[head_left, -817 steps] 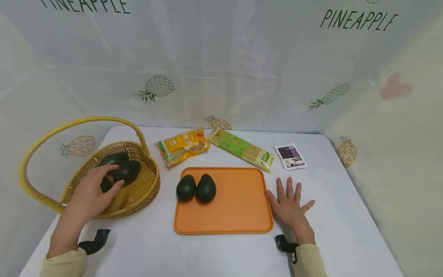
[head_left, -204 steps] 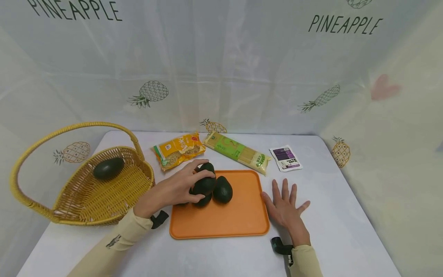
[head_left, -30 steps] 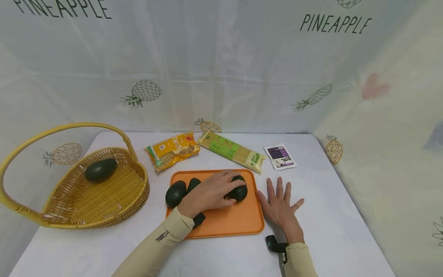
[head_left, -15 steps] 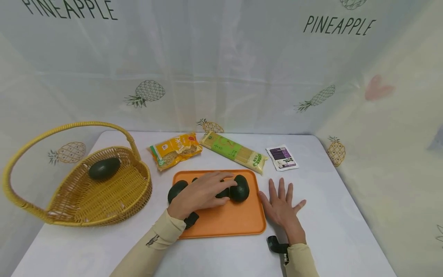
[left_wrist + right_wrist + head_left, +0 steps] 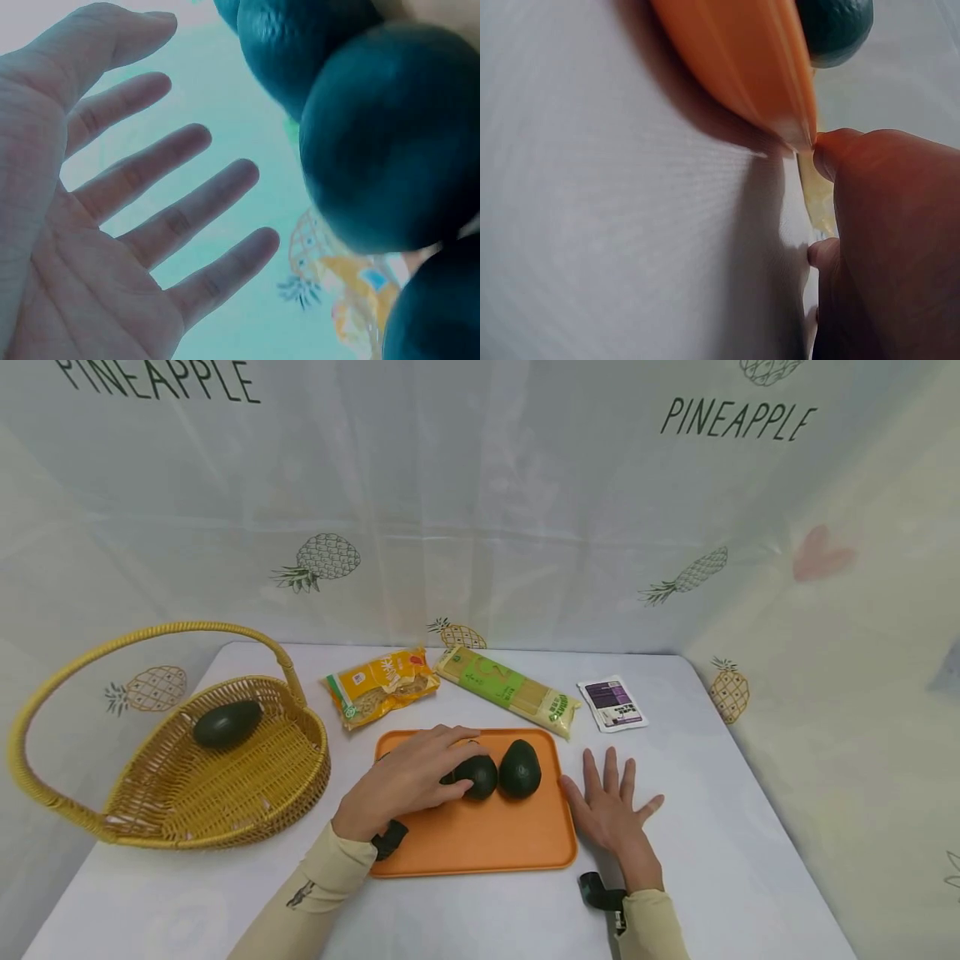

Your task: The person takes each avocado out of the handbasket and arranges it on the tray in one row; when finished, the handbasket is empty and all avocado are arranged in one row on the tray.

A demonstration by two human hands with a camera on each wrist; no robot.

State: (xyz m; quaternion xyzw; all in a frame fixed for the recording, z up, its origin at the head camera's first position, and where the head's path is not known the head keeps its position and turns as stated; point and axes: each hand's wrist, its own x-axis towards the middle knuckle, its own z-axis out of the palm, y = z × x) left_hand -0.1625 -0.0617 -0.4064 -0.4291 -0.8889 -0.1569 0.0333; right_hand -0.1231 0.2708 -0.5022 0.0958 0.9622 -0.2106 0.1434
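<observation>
Dark green avocados lie on an orange tray [image 5: 517,843]. My left hand [image 5: 420,772] is over the tray's left half, its fingertips at an avocado [image 5: 482,778] in the head view. Another avocado [image 5: 520,768] sits just right of that one; more are hidden under the hand. From the left wrist, the fingers [image 5: 202,217] look spread and loose, holding nothing, beside a near avocado [image 5: 390,135]. My right hand [image 5: 611,814] rests flat with fingers spread on the table, its thumb at the tray's right rim. One avocado [image 5: 227,724] lies in the yellow wicker basket [image 5: 202,839].
Behind the tray lie an orange-yellow food packet [image 5: 382,687], a long green-labelled noodle packet [image 5: 508,689] and a small white-and-purple sachet [image 5: 612,703]. The basket's tall handle [image 5: 150,631] arches up at the left. A pineapple-print curtain [image 5: 480,510] hangs behind the white table.
Over the last second my left hand has drawn left off the rightmost avocado, uncovering it and part of another. Earlier, several avocados moved from basket to tray. The right hand has stayed put.
</observation>
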